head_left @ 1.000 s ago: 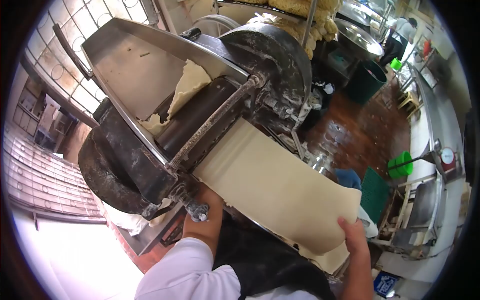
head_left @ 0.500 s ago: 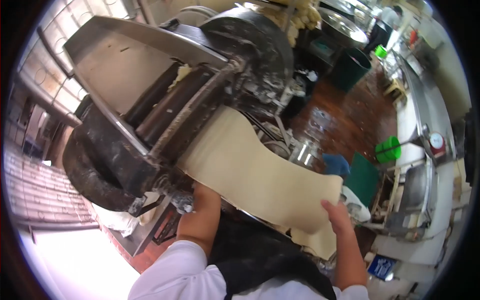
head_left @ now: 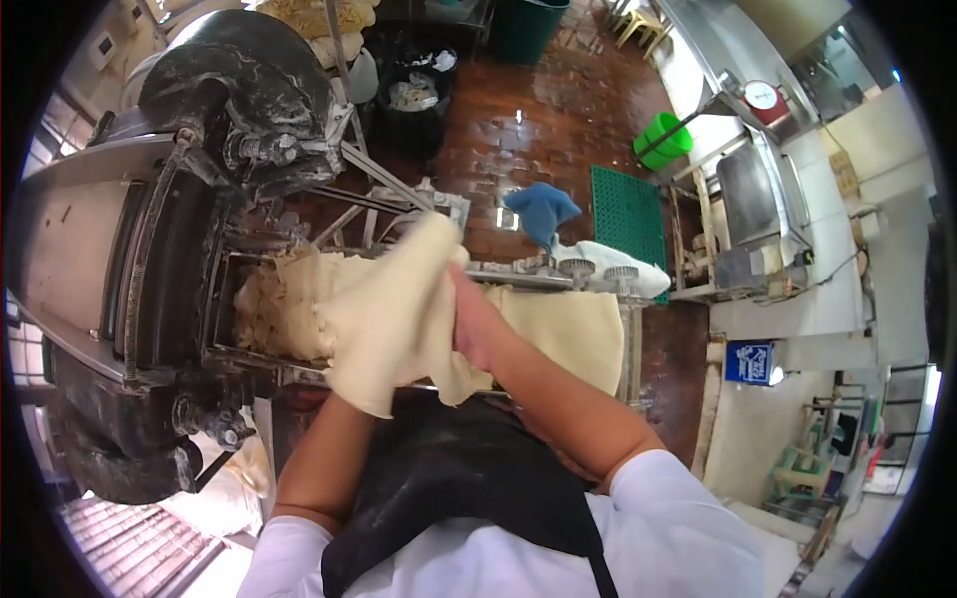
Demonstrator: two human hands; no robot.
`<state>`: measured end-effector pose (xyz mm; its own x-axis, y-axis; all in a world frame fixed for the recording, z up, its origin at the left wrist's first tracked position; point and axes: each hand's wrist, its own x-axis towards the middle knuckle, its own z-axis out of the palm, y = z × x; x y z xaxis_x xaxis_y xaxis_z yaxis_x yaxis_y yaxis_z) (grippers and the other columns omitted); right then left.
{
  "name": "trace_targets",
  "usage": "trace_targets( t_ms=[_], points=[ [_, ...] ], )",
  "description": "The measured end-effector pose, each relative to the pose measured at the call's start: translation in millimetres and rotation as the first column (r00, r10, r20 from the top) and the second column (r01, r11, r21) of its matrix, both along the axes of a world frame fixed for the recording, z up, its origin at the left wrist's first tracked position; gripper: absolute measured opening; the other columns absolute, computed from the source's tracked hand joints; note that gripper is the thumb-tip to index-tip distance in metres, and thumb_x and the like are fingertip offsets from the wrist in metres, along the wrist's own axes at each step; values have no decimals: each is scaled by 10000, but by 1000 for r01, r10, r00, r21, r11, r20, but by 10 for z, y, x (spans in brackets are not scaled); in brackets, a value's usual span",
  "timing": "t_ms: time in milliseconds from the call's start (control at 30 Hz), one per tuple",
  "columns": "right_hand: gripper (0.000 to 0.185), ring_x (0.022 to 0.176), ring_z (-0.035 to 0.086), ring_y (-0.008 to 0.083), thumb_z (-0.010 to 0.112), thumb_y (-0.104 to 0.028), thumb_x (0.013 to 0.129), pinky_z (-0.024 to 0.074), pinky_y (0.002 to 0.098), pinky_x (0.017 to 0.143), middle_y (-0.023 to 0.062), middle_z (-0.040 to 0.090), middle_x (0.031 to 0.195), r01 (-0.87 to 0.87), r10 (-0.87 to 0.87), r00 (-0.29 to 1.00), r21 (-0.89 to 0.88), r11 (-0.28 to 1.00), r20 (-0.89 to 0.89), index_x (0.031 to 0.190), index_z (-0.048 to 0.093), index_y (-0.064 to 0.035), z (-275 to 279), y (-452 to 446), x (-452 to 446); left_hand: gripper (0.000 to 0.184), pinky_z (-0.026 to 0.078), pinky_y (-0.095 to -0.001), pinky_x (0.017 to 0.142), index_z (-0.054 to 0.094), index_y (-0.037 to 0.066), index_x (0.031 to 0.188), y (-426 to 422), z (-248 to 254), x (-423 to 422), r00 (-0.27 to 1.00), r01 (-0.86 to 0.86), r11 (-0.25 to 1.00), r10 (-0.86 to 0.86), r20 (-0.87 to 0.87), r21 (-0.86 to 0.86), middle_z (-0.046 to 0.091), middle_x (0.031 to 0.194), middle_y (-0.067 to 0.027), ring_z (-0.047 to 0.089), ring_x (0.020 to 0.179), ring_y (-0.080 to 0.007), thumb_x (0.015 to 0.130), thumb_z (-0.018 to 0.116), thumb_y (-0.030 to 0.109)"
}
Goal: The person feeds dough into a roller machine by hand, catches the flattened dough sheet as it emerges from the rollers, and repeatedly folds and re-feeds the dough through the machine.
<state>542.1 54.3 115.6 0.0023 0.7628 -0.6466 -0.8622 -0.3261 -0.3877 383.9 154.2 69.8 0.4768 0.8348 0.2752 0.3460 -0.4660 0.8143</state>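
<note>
A folded, partly blurred sheet of pale dough (head_left: 384,319) hangs between my hands over a metal tray. My right hand (head_left: 476,317) presses against the dough's right side, its fingers partly behind it. The dough hides my left hand; only the forearm shows below it. Crumpled dough (head_left: 284,304) lies in the tray at the left, beside the roller machine (head_left: 164,239). On the right, a flat dough sheet (head_left: 568,334) lies beyond my right forearm. No dough shows on the machine's rollers.
Behind the tray are a blue cloth (head_left: 543,209), a green mat (head_left: 630,214) and a bright green bucket (head_left: 663,141) on the brick floor (head_left: 508,115). Metal knobs (head_left: 620,277) line the tray's far edge. A scale (head_left: 763,97) stands on the right counter.
The long dough sheet has come out of the machine and is now folded between my hands. My right hand has moved left. The view has turned right, showing more floor and tray.
</note>
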Motion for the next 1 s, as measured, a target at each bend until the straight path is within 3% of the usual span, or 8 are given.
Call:
trace_targets(
  t_ms=[300, 500, 600, 733, 800, 900, 967, 1000],
  points=[
    [538, 1111, 571, 246, 609, -356, 889, 425, 381, 1001, 121, 584, 1225, 217, -204, 931, -8, 976, 303, 1285, 483, -13, 229, -765, 366, 879, 219, -520, 1104, 314, -5, 1401, -913, 313, 680, 708, 696, 692, -614, -350, 193, 282, 1460, -236, 267, 1359, -389, 783, 614, 544],
    [634, 1117, 573, 321, 582, -363, 884, 462, 442, 967, 195, 539, 1279, 309, -311, 910, 54, 950, 274, 1353, 396, 20, 209, -1454, 1021, 923, 196, -531, 1119, 292, -13, 1414, -876, 288, 328, 699, 679, 731, -619, -359, 60, 252, 1483, -251, 239, 1380, -404, 769, 623, 558],
    [616, 1055, 609, 306, 657, -341, 836, 491, 429, 913, 190, 578, 1225, 298, -240, 923, -160, 941, 302, 1288, 473, 34, 45, -1851, 1397, 1012, 146, -559, 1122, 211, -23, 1446, -685, -139, 48, 732, 428, 904, -353, -583, -9, 142, 1522, -248, 124, 1413, -423, 752, 642, 574],
    [461, 979, 627, 277, 684, -293, 824, 494, 400, 853, 151, 621, 1148, 314, 498, 298, -576, 754, 814, 1149, 582, 18, -604, -2166, 1888, 1154, 133, -617, 1102, 137, 20, 1480, -175, -512, -31, 648, 124, 992, -106, -754, -33, 97, 1545, -212, 71, 1419, -432, 668, 703, 612],
    [389, 959, 626, 267, 689, -274, 823, 486, 389, 842, 133, 635, 1115, 432, 578, -282, -437, 789, 766, 1092, 616, -3, -585, -2123, 1879, 1212, 114, -634, 1098, 120, 42, 1491, 30, -610, -8, 582, -21, 990, -103, -806, -141, 80, 1554, -196, 39, 1426, -420, 623, 734, 625],
    [367, 1011, 608, 263, 688, -262, 818, 460, 383, 895, 115, 635, 1122, 287, 292, -610, -139, 948, 736, 1115, 619, -59, -377, -1619, 1589, 1318, 166, -671, 1064, 99, 60, 1497, 216, -697, -1, 463, -122, 956, -181, -868, -265, 46, 1557, -189, 38, 1423, -424, 540, 759, 681],
    [430, 1097, 573, 248, 713, -254, 795, 417, 386, 971, 116, 616, 1166, 183, 319, -4, -313, 932, 948, 1174, 597, -88, -320, -1226, 1273, 1336, 171, -676, 1060, 72, 70, 1501, 291, -714, -18, 442, -87, 947, -241, -864, -309, 18, 1571, -143, 10, 1429, -413, 536, 755, 691],
    [430, 1097, 573, 248, 713, -254, 795, 417, 386, 971, 116, 616, 1166, 183, 323, -4, -316, 931, 947, 1174, 597, -88, -317, -1241, 1261, 1336, 171, -676, 1060, 72, 70, 1501, 275, -720, -28, 442, -86, 946, -244, -863, -312, 18, 1571, -143, 10, 1429, -413, 536, 755, 691]
  ],
)
